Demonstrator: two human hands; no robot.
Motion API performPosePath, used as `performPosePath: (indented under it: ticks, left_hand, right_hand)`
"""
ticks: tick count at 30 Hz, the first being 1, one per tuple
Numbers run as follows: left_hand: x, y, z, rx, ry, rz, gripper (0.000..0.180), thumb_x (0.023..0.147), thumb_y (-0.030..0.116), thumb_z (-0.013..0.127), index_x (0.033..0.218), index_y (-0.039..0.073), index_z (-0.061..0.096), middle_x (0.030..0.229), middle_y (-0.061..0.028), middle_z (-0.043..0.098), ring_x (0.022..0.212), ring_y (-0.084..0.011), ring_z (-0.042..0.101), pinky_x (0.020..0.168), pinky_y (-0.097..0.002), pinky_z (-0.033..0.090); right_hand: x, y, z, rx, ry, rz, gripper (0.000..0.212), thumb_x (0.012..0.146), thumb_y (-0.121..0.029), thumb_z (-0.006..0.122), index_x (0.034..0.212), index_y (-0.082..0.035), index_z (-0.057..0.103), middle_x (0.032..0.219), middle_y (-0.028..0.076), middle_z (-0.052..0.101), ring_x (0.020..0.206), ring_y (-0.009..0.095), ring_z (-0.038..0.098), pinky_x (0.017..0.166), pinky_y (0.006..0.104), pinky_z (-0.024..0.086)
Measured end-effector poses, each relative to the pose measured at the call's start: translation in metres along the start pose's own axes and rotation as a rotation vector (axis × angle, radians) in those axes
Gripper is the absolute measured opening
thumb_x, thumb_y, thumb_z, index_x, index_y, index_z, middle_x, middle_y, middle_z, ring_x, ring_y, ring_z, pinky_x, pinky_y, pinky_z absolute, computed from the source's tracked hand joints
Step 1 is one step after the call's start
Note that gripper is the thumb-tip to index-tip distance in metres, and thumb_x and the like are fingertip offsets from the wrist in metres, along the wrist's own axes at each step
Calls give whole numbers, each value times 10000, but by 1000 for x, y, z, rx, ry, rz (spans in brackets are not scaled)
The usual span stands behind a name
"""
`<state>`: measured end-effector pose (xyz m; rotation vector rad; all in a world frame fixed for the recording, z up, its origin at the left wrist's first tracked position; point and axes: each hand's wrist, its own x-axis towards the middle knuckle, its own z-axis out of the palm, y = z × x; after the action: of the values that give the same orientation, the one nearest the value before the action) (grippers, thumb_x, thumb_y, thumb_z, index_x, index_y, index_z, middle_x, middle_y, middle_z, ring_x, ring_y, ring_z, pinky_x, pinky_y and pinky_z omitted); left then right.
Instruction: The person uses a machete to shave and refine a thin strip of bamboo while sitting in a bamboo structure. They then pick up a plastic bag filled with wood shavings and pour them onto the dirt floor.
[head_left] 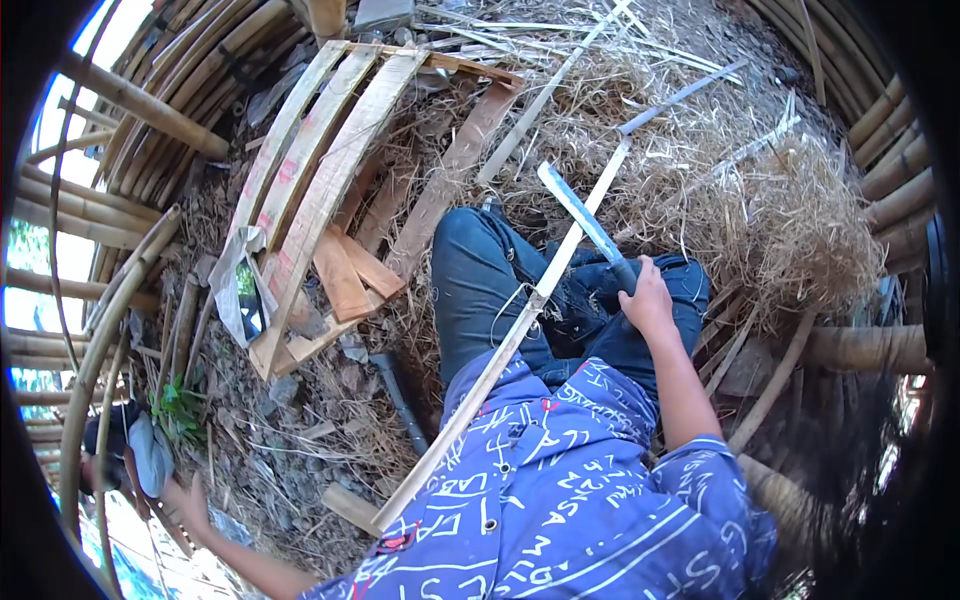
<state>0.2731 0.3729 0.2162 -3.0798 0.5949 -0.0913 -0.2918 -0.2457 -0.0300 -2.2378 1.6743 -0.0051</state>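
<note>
My right hand [648, 302] is closed round the dark handle of a long knife [582, 215], held over my right thigh. Its narrow, bluish-grey blade points forward and left. Beneath the blade, a long pale bamboo strip [510, 340] slants across my lap, from beside my left side to the straw in front. Pale fibres hang near its middle. Well out to the left, away from the strip, my left hand [186, 508] reaches toward the bamboo wall with fingers apart and nothing seen in it. The left fingertips are small in the picture.
A slatted wooden pallet [330, 190] stands at front left, with loose boards [350, 268] beside it. Dry shavings [770, 210] heap up ahead and right. A dark tube-like piece [400, 400] lies by my left hip. Bamboo pole walls [80, 220] enclose both sides.
</note>
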Motion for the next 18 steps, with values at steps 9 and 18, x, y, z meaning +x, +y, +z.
performPosePath:
  ticks: [9,18]
  left_hand:
    - [-56,327,-30,200,-305,382,484,827,48,604,1281,20,437,1443,-190,347,1298,-326,402,1092,-447,273]
    - [-117,422,-61,-473,-338,518,338,717,24,631,1034,19,514,980,-94,554,926,-206,551,851,-365,460]
  right_hand:
    - [17,36,21,704,-407,300,380,667,-199,687,969,28,647,727,129,662,716,224,665,674,357,517]
    - [-29,-1,-5,798,13,104,296,785,-181,706,975,27,615,725,126,657,594,174,631,543,302,467]
